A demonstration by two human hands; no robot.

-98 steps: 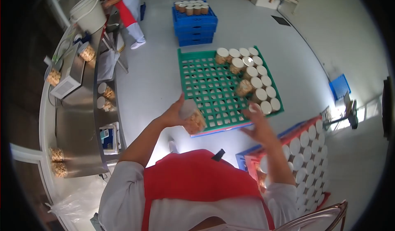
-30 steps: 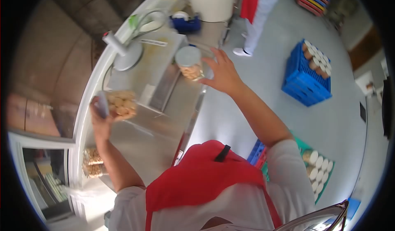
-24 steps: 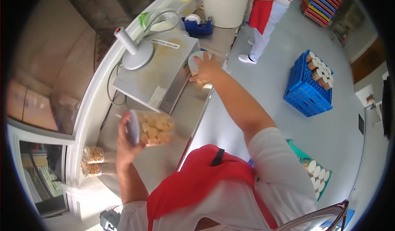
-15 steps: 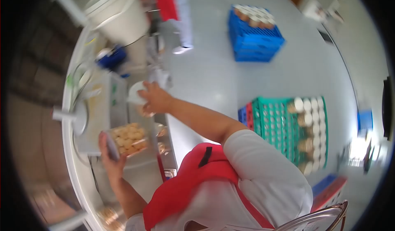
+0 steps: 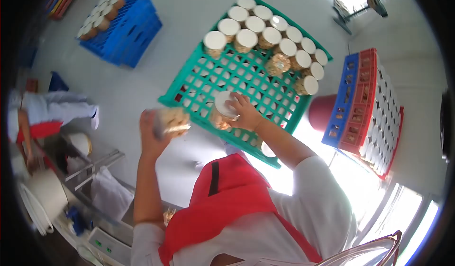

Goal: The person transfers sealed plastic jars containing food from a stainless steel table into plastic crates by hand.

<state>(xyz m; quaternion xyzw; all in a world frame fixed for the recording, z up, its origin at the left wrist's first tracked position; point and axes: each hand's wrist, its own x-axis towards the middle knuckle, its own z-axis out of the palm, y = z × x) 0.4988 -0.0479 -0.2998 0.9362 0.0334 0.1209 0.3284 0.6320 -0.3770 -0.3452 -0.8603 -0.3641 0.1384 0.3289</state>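
Observation:
My left hand (image 5: 154, 135) grips a clear jar (image 5: 174, 122) of pale round pieces, held sideways left of the crate and blurred by motion. The fingers of my right hand (image 5: 247, 113) wrap around the lid end of a second jar (image 5: 222, 117), which has a white lid and sits over the near side of the green crate (image 5: 204, 79). Whether that jar touches the crate's grid, I cannot tell. White-lidded jars (image 5: 246, 38) stand in rows along the far and right sides of the crate. Among them one jar (image 5: 278, 64) lies tilted, showing its contents.
Blue crates (image 5: 137, 29) with more jars stand at the back left. On the right is a stack of blue and red crates (image 5: 353, 105) full of white-lidded jars, beside a dark red bucket (image 5: 322, 112). Another person (image 5: 52, 114) works at the steel counter (image 5: 109, 162) at left.
My view has turned from the counter to the green crate. Both hands have come along with their jars, the right one now over the crate.

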